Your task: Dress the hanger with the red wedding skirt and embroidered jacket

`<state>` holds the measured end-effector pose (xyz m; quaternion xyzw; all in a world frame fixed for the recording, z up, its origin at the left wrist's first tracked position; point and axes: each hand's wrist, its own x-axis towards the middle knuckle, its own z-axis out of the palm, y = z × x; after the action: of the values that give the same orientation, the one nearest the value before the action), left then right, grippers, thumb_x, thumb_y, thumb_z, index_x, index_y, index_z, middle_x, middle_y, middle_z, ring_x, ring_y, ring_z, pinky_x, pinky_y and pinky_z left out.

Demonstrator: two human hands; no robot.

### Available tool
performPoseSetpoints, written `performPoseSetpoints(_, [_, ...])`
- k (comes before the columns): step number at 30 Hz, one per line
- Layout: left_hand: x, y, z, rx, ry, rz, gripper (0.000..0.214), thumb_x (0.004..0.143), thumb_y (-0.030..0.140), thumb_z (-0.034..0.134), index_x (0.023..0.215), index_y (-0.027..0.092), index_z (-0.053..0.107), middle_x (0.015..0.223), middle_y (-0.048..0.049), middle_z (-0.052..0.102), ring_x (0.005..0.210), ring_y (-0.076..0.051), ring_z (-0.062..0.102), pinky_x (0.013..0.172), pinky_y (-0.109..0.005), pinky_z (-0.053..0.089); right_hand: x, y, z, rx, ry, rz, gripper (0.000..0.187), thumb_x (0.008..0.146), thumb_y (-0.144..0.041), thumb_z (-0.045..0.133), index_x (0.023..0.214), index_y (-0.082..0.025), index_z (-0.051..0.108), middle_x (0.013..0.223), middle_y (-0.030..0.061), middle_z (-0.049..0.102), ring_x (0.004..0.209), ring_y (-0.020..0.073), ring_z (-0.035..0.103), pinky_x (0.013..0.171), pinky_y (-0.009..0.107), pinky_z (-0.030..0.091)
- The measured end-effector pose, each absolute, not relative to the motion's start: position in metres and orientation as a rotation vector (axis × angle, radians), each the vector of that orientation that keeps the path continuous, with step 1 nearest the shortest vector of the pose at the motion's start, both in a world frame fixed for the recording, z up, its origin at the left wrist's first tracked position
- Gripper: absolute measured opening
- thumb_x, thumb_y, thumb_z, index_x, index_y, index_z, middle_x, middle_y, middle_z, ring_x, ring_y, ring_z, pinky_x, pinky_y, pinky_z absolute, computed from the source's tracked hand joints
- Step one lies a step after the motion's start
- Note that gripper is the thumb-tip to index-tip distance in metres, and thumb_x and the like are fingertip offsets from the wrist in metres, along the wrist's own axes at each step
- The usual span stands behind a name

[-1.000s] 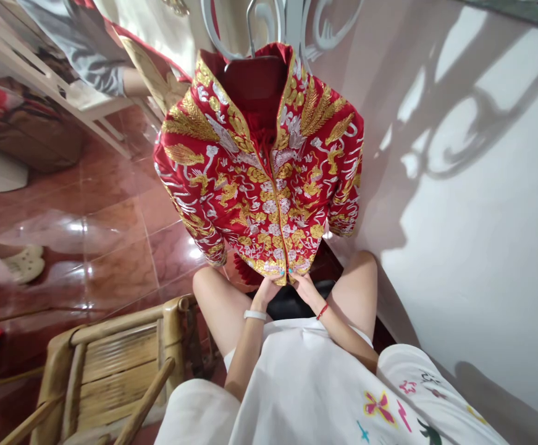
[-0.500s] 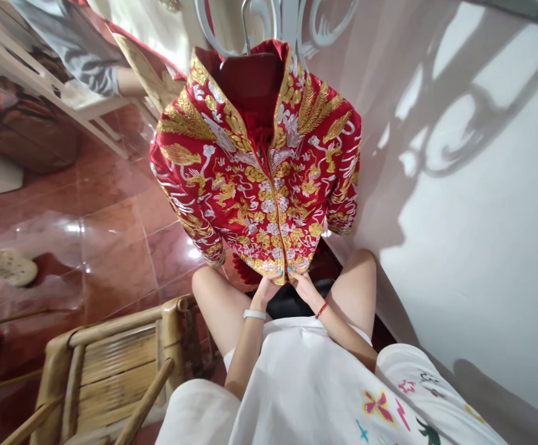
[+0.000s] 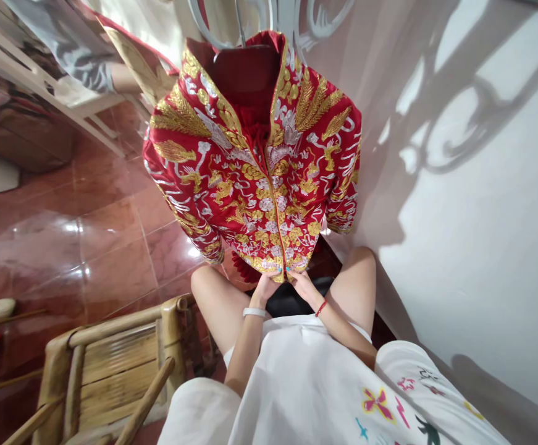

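Note:
A red jacket (image 3: pixel 245 179) with gold and silver embroidery hangs from a hanger (image 3: pixel 245 68) in front of me, its collar standing up at the top. Both my hands grip its bottom hem at the centre front. My left hand (image 3: pixel 267 287), a pale band on the wrist, is closed on the edge left of the front opening. Just right of that opening, my right hand (image 3: pixel 302 284), with a red string bracelet, pinches the other edge. The thumbs lie on top of the cloth close together; the fingers underneath are hidden.
A bamboo chair (image 3: pixel 115 371) stands at my lower left. On the right rises a white wall (image 3: pixel 482 259) with scrollwork shadows. White scroll metalwork (image 3: pixel 287 25) is behind the hanger. Another person's grey-clothed limb (image 3: pixel 74 49) shows by a pale bench (image 3: pixel 83 105) at upper left.
The jacket's collar and shoulders have shifted slightly up and left in view. My hands keep the hem in nearly the same place. A shoe at far left has moved toward the frame's edge.

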<state>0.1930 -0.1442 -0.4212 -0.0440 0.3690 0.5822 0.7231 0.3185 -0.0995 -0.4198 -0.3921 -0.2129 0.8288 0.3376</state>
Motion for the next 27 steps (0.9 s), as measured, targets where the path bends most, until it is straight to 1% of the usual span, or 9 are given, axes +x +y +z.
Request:
performPoseSetpoints(6, [0.191, -0.144, -0.424, -0.086, 0.813, 1.258, 0.021, 0.074, 0.008, 0.062, 0.093, 0.008, 0.071, 0.096, -0.0132, 0.075, 0.114, -0.029, 0.064, 0.106, -0.045, 0.046, 0.318, -0.101, -0.420, -1.026, -0.524, 2.145, 0.033, 0.058, -0.024, 0.085, 0.089, -0.021, 0.073, 0.089, 0.0026, 0.077, 0.091, 0.0219, 0.071, 0.083, 0.034, 0.057])
performPoseSetpoints(10, [0.189, -0.144, -0.426, -0.081, 0.802, 1.234, 0.025, 0.076, 0.007, 0.060, 0.099, 0.008, 0.071, 0.102, -0.0121, 0.075, 0.111, -0.027, 0.065, 0.106, -0.043, 0.046, 0.316, -0.102, -0.423, -1.035, -0.497, 2.127, 0.028, 0.058, -0.024, 0.085, 0.083, -0.021, 0.073, 0.083, 0.0015, 0.077, 0.086, 0.0204, 0.071, 0.082, 0.033, 0.057])
performPoseSetpoints(17, [0.188, -0.145, -0.432, -0.104, 0.796, 1.225, 0.033, 0.080, 0.006, 0.060, 0.112, 0.008, 0.068, 0.109, -0.0121, 0.072, 0.110, -0.025, 0.064, 0.108, -0.042, 0.043, 0.313, -0.100, -0.421, -1.033, -0.476, 2.122, 0.025, 0.060, -0.025, 0.085, 0.081, -0.021, 0.072, 0.085, 0.0023, 0.077, 0.089, 0.0213, 0.071, 0.082, 0.033, 0.058])
performPoseSetpoints(22, [0.188, -0.147, -0.432, -0.112, 0.838, 1.224, 0.026, 0.080, 0.007, 0.062, 0.105, 0.009, 0.070, 0.105, -0.0117, 0.073, 0.103, -0.024, 0.067, 0.101, -0.041, 0.048, 0.307, -0.096, -0.417, -1.040, -0.420, 2.081, 0.034, 0.056, -0.020, 0.085, 0.087, -0.021, 0.072, 0.089, 0.0005, 0.077, 0.086, 0.0194, 0.071, 0.078, 0.029, 0.058])
performPoseSetpoints(24, [0.189, -0.148, -0.432, -0.105, 0.866, 1.245, 0.027, 0.079, 0.008, 0.064, 0.105, 0.009, 0.070, 0.107, -0.0107, 0.073, 0.101, -0.023, 0.067, 0.098, -0.039, 0.050, 0.305, -0.095, -0.416, -1.052, -0.420, 2.073, 0.030, 0.056, -0.020, 0.084, 0.084, -0.020, 0.071, 0.085, 0.0006, 0.077, 0.085, 0.0192, 0.071, 0.076, 0.028, 0.057])
performPoseSetpoints(27, [0.194, -0.148, -0.433, -0.065, 0.910, 1.332, 0.029, 0.078, 0.011, 0.068, 0.107, 0.010, 0.070, 0.109, -0.0102, 0.073, 0.102, -0.023, 0.068, 0.097, -0.039, 0.050, 0.303, -0.094, -0.415, -1.064, -0.445, 2.087, 0.023, 0.057, -0.022, 0.084, 0.075, -0.019, 0.069, 0.077, 0.0016, 0.075, 0.085, 0.0202, 0.071, 0.074, 0.029, 0.057])
